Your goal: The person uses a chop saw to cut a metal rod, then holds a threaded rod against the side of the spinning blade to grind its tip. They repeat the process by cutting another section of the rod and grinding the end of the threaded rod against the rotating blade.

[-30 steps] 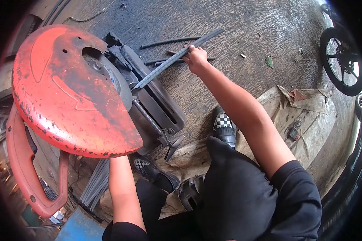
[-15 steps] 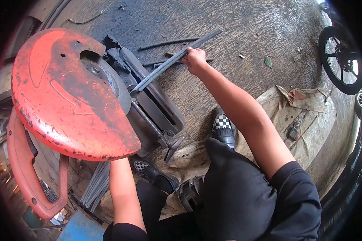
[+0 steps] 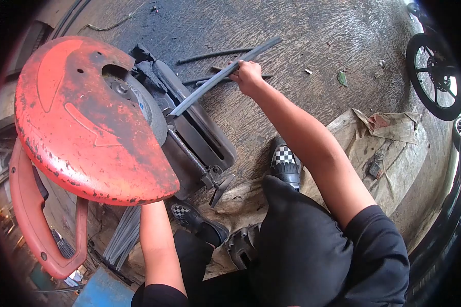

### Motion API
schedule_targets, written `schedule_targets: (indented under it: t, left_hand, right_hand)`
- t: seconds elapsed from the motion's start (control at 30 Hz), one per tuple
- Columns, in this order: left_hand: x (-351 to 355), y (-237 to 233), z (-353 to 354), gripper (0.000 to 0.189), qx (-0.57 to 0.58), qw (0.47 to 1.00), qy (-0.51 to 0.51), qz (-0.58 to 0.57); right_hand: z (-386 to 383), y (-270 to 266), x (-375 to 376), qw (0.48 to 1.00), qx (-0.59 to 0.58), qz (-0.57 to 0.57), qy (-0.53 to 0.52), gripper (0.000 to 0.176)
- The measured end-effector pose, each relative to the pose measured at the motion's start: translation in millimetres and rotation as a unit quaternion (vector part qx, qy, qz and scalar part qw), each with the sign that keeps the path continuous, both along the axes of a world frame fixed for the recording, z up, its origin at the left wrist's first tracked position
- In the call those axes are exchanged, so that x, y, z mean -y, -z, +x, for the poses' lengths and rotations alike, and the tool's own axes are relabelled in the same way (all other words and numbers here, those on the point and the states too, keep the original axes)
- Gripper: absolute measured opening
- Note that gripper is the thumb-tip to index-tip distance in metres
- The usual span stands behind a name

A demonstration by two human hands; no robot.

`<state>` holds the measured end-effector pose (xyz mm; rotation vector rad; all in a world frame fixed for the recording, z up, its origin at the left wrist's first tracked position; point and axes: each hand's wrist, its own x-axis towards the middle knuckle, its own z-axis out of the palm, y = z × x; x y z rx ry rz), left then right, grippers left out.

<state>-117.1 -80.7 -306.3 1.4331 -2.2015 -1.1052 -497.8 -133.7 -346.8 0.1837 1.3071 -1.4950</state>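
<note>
A cut-off saw (image 3: 97,128) with a scuffed red guard fills the left side, its grey abrasive disc (image 3: 153,115) showing past the guard's edge. My right hand (image 3: 249,77) is closed around long grey metal rods (image 3: 210,84), near their far end. The rods' near end reaches the saw's vise beside the disc. My left forearm (image 3: 156,235) goes under the red guard, which hides my left hand and whatever it touches. A threaded vise screw with a crank handle (image 3: 221,190) sticks out toward me.
Dark rods (image 3: 215,55) lie on the floor beyond the saw. A bundle of grey rods (image 3: 122,238) and a blue object (image 3: 103,289) are at lower left. A stained cloth sheet (image 3: 394,158) covers floor at right, near a black spoked wheel (image 3: 433,77). My checkered shoes (image 3: 285,162) stand before the saw.
Almost nothing differs. The rods in my right hand have shifted very slightly, while the saw and my left forearm look nearly the same.
</note>
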Motion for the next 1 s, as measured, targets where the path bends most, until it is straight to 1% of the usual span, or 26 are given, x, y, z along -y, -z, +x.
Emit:
schedule_targets:
  t: [0.03,0.07,0.17,0.23,0.37,0.5,0.57,0.67,0.7,0.83,0.9,1.0]
  left_hand:
    - [-2,-3,4,0.023,0.008,1.000,0.001,-0.004]
    - [-4,-6,9,0.023,0.016,1.000,0.001,-0.009]
    - [-7,-16,22,0.023,0.040,0.999,0.006,-0.024]
    - [-9,-18,24,0.023,0.051,0.998,0.013,-0.032]
    - [-15,-22,27,0.022,0.070,0.996,0.028,-0.043]
    - [-19,-19,18,0.022,0.079,0.994,0.048,-0.056]
    - [-18,-16,9,0.022,0.078,0.993,0.062,-0.063]
    - [-20,-13,-2,0.022,0.081,0.991,0.080,-0.073]
    - [-21,-13,-4,0.022,0.084,0.990,0.085,-0.076]
    - [-23,-16,-7,0.021,0.098,0.985,0.104,-0.092]
    - [-24,-17,-11,0.021,0.104,0.983,0.113,-0.100]
    - [-26,-20,-14,0.021,0.116,0.979,0.126,-0.112]
  right_hand:
    - [1,3,1,1.000,0.010,-0.003,0.007,0.015]
    - [-4,2,1,0.999,0.037,-0.009,-0.023,0.016]
    - [0,-3,-2,0.999,0.030,-0.008,-0.015,0.015]
    - [1,1,-1,0.999,-0.042,-0.003,-0.021,0.015]
    - [-7,11,1,1.000,-0.024,-0.006,-0.007,0.013]
    - [-6,10,2,0.999,-0.035,0.004,0.001,0.011]
    - [-9,9,2,1.000,-0.020,0.000,-0.016,0.011]
    - [-9,7,4,1.000,-0.006,0.010,0.003,0.011]
    - [-9,6,3,1.000,-0.006,-0.005,-0.003,0.011]
    - [-11,-1,1,1.000,0.011,-0.002,-0.001,0.011]
    - [-15,-1,0,0.999,0.033,-0.014,-0.023,0.013]
    - [-14,0,-1,0.999,0.029,-0.024,-0.020,0.017]
